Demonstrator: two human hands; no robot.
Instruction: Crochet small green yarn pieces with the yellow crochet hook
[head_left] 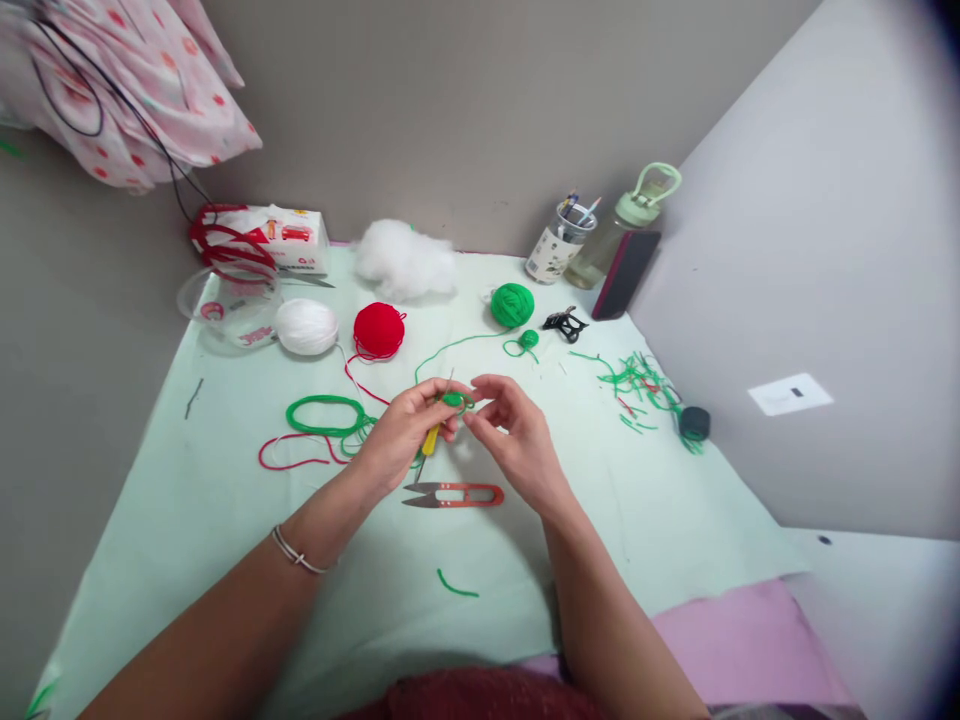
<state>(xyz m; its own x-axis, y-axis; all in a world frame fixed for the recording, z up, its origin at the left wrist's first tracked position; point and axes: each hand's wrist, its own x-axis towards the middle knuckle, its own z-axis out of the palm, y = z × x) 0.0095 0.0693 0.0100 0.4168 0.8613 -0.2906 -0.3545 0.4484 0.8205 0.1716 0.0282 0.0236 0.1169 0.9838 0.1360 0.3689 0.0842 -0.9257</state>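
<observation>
My left hand [401,430] is closed around a crochet hook with a yellow handle [430,442] and a small green crocheted piece [453,399]. The hook's thin shaft points up past the fingers. Close beside it, my right hand [519,440] has its fingers curled and its fingertips at a loop of green yarn [469,404] by the piece. Part of the piece is hidden by fingers. Below the hands lie orange-handled thread snips [498,494]. A green yarn ball [512,305] sits behind, its strand running toward my left hand.
A red yarn ball [379,330], a white yarn ball [307,327] and white stuffing [405,260] stand at the back. Green yarn scraps [637,380] lie right, near a black clip [565,324]. A pen cup [555,250], bottle [600,250] and phone [626,275] line the right wall.
</observation>
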